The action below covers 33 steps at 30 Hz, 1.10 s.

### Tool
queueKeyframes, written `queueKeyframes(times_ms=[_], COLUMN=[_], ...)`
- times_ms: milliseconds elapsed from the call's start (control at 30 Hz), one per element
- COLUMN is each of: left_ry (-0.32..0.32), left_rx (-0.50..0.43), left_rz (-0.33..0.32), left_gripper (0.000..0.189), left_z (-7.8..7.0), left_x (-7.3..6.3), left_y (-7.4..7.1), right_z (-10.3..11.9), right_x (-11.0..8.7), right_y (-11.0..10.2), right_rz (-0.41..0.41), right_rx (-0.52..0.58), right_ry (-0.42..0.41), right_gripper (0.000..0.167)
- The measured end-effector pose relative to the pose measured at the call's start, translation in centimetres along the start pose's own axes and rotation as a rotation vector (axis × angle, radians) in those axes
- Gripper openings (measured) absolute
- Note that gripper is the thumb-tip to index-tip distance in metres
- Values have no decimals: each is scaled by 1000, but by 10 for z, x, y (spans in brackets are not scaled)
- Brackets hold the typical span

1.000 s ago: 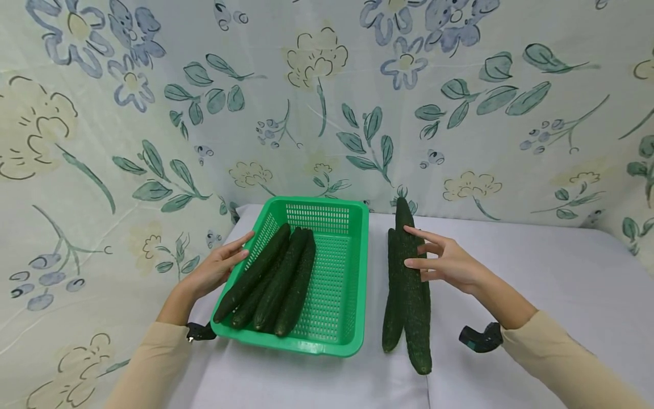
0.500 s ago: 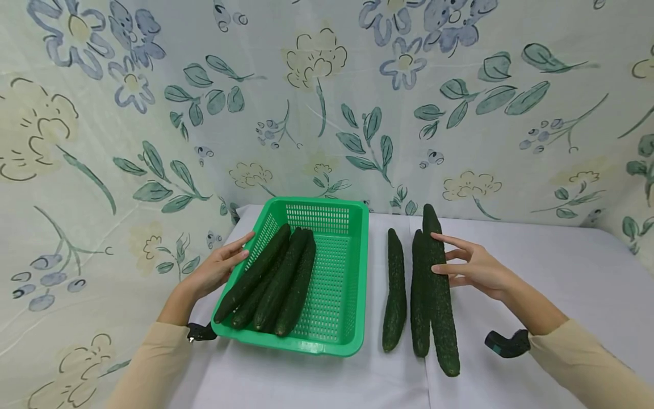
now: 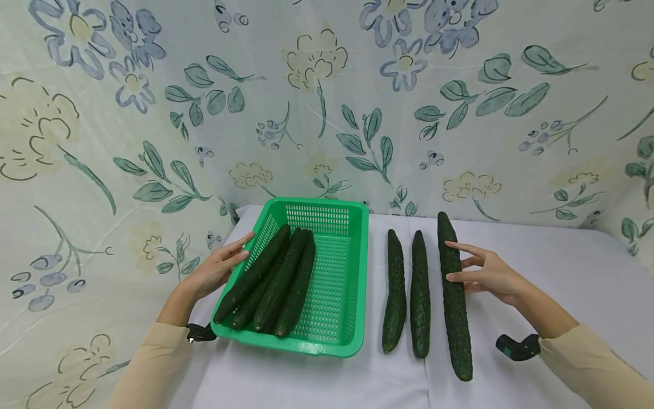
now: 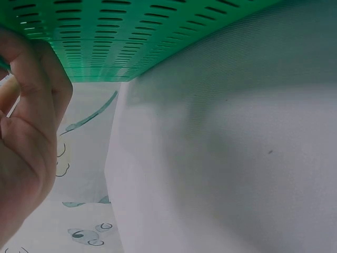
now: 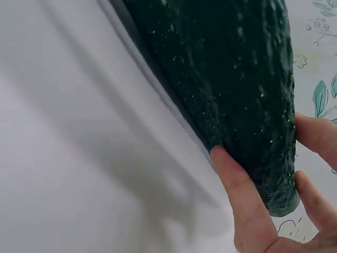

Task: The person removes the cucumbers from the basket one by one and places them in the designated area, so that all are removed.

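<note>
My right hand (image 3: pixel 490 277) pinches a long dark-green cucumber (image 3: pixel 455 307) near its upper half, thumb on one side and fingers on the other. The right wrist view has this cucumber (image 5: pixel 226 89) up close, with its bumpy skin and the gripping fingertips. To its left, two more cucumbers lie apart on the white cloth, a middle one (image 3: pixel 420 301) and a left one (image 3: pixel 394 301). At the far side of these stands a green plastic basket (image 3: pixel 357 284) holding several cucumbers (image 3: pixel 281 281) along its left half. My left hand (image 3: pixel 217 270) holds the basket's left rim.
A white cloth (image 3: pixel 536 250) covers the table. Behind and to the left hangs a flower-printed curtain (image 3: pixel 317 113). The basket's right half shows its bare slotted floor (image 3: pixel 329 284).
My right hand has moved the gripped cucumber to the right, away from the two others, which now lie uncovered on the cloth. The left hand and basket stay in place.
</note>
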State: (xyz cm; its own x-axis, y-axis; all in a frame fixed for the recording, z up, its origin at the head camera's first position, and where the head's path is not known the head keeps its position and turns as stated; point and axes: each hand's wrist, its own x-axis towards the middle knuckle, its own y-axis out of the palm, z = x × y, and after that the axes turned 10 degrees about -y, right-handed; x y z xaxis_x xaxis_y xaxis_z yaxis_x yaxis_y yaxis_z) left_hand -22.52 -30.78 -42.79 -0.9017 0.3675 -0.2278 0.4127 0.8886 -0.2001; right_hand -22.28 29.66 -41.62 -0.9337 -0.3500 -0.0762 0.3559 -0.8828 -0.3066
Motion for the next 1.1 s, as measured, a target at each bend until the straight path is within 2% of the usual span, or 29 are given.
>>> queueKeyframes(times_ms=[500,900,1100], left_ry=[-11,-11,-3], left_rx=[-9,-3,-1], left_rz=[0,-4,1], left_gripper=[57,57,57], left_z=[-3,-1,-1], left_x=[-2,-1,-1], left_y=[1,1,1], right_z=[-16,-23,-23], right_x=[2,11,15], right_y=[-7,-3,1], right_rz=[-34,-69,-64], right_rx=[-66,-150,-165], right_ry=[32,82,74], right_gripper=[92,94,92])
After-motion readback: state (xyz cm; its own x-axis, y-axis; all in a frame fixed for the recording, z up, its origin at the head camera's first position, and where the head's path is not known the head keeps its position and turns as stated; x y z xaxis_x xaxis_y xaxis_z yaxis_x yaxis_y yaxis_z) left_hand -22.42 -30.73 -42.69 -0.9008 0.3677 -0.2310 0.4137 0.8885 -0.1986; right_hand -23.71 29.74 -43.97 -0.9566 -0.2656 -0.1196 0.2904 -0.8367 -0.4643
